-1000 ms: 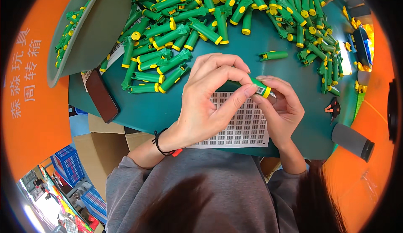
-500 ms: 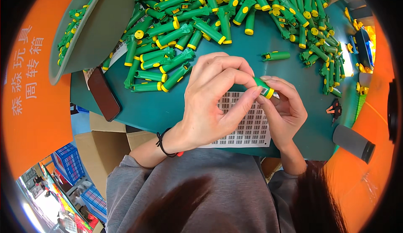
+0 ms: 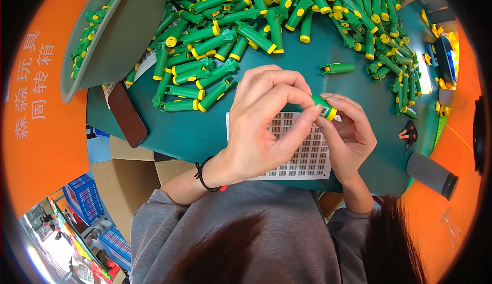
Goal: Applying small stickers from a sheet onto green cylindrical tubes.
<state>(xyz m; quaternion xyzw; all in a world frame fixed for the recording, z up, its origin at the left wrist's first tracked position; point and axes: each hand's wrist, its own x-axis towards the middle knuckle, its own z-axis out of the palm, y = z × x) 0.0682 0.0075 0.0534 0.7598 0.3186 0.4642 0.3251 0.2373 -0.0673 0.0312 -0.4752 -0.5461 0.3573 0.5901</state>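
Between my two hands is a small green plastic tube [image 3: 320, 101] with a yellow end ring. A small printed label [image 3: 324, 111] lies on its side near the ring. My left hand [image 3: 266, 125] has thumb and forefinger closed at the label and the tube's side. My right hand [image 3: 351, 133] grips the tube from the right, its fingers curled around the yellow end. A white scrap edge shows by the right fingertips; I cannot tell what it belongs to. Under the hands lies a sheet of small labels [image 3: 302, 161], partly hidden by my left hand.
A heap of green tubes with yellow ends [image 3: 220, 43] covers the far table. One loose tube [image 3: 338, 68] lies beyond my right hand. A phone [image 3: 127, 115] and tilted grey basin [image 3: 115, 43] are at left. At right are a black clip-like piece [image 3: 408, 135] and grey cylinder [image 3: 431, 174].
Both hands have shifted very slightly to the right with the tube between them. The grip looks the same, and the things on the table have stayed put.
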